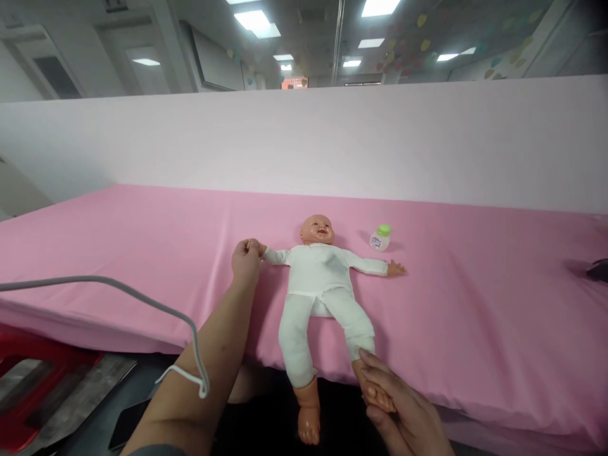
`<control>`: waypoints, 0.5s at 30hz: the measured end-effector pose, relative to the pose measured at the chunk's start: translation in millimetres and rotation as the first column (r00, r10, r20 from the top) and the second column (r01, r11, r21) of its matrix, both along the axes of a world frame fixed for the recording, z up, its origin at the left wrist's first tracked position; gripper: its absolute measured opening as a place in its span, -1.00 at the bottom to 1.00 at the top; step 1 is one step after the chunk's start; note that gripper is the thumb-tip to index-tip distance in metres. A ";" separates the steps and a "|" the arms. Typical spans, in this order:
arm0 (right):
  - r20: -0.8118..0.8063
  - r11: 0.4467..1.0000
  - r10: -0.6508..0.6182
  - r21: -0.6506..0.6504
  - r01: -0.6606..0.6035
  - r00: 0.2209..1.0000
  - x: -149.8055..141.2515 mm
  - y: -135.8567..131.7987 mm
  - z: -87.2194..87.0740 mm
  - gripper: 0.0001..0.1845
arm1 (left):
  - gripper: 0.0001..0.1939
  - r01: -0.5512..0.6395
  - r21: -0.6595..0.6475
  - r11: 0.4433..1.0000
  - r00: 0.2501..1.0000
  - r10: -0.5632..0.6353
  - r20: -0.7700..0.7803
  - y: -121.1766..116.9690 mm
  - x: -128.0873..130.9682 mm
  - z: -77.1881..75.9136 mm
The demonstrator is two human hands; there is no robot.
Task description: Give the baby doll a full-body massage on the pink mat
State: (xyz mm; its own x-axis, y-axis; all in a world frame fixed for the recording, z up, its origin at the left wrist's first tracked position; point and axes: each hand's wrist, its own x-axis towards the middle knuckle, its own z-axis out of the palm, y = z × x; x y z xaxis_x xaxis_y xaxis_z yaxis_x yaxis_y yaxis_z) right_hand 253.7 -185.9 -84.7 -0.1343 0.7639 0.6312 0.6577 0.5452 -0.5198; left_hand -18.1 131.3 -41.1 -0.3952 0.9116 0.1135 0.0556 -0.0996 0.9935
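Note:
On the pink sheet [190, 234] a baby doll [319, 269] lies on its back, head away from me, in a white cloth suit. Its arms are spread, and its bare feet hang over the near edge. My left hand [246, 258] is closed around the doll's hand on the left. At the near edge my right hand [403, 405] holds the doll's foot on the right, thumb below and fingers along the ankle. A small clear bottle [380, 238] with a green cap stands to the right of the doll's head.
A white wall panel [304, 145] with glass above it rises behind the sheet. A grey cable [142, 296] crosses over my left forearm. A red plastic stool [28, 380] and a dark phone-like object [128, 423] are at lower left. Something black [597, 270] lies at the right edge.

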 end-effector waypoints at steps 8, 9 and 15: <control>0.072 1.000 0.016 -0.017 -0.015 0.997 4.1 -7.3 -9.2 -0.53 | -0.66 -0.111 -0.285 0.952 0.989 0.133 0.062 26.6 -19.6 -7.8; 0.087 1.000 0.023 -0.011 -0.022 0.996 4.5 -7.7 -8.4 -0.53 | -0.60 -0.121 -0.288 0.950 0.989 0.139 0.045 26.5 -20.2 -8.7; 0.163 0.994 0.038 0.097 -0.054 0.986 -1.7 -3.8 -2.9 -0.58 | -0.38 -0.160 -0.217 0.963 0.986 0.146 -0.077 16.3 -22.7 -10.7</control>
State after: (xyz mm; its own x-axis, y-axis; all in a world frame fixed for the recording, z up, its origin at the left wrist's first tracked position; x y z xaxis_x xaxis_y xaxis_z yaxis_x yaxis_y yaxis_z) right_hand 252.0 -189.7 -87.6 -0.2738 0.6877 0.6724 0.7009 0.6214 -0.3502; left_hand -40.8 147.5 -51.8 -0.5306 0.8457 -0.0569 0.1130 0.1371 0.9841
